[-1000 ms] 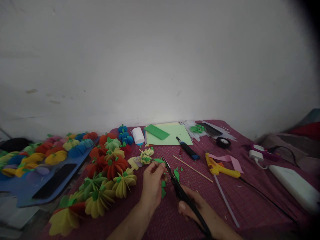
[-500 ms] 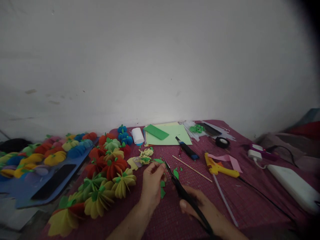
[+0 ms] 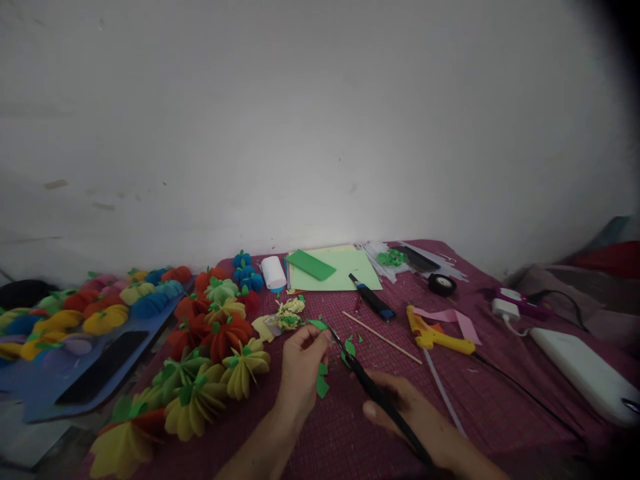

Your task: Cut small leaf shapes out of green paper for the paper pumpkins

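Note:
My left hand (image 3: pixel 301 363) is closed in a pinch on a small green paper piece (image 3: pixel 317 324), whose edge shows above the fingertips. In my right hand (image 3: pixel 407 407) are black-handled scissors (image 3: pixel 371 387), their tips pointing up and left to the paper beside my left fingers. The blades look nearly together. Green paper scraps (image 3: pixel 323 381) lie on the cloth below and between the hands. Folded paper pumpkins (image 3: pixel 246 365) in yellow, orange and green stand to the left of my left hand.
Behind lie pale green sheets (image 3: pixel 350 263), a green strip (image 3: pixel 311 265), a utility knife (image 3: pixel 373 298) and a wooden stick (image 3: pixel 383 338). To the right are a yellow glue gun (image 3: pixel 443 339), black tape (image 3: pixel 442 285) and a white power bank (image 3: pixel 583 373). More pumpkins and a phone (image 3: pixel 103 368) sit left.
The scissor blades have come closer together at the green paper. My hands stay almost in place, and the whole view has shifted slightly.

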{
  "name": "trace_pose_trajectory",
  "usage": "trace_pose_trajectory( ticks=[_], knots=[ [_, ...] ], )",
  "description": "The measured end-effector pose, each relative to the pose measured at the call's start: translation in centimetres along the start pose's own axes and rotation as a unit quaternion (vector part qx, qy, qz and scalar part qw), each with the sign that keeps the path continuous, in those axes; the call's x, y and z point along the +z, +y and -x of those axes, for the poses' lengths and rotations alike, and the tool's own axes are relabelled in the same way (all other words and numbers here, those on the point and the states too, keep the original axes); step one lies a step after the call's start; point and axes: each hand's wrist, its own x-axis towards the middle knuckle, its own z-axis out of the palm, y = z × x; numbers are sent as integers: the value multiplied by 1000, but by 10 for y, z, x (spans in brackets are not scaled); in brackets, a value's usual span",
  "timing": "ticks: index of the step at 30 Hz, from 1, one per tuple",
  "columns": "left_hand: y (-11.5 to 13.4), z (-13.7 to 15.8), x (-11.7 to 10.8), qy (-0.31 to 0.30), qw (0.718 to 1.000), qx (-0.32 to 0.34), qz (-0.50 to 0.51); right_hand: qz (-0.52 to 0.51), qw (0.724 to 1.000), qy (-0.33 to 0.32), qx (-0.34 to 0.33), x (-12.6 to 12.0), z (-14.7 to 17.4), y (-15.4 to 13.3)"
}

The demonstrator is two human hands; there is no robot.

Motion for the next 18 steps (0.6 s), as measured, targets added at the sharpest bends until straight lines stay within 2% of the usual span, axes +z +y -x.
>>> trace_pose_trajectory(
  ticks=[4, 18],
  knots=[
    [1, 0, 1, -6, 1000, -7, -17, 7, 1000, -6, -11, -6, 1, -1],
    [2, 1, 3, 3, 999, -23, 29, 11, 1000, -12, -18, -9, 3, -5]
  ],
)
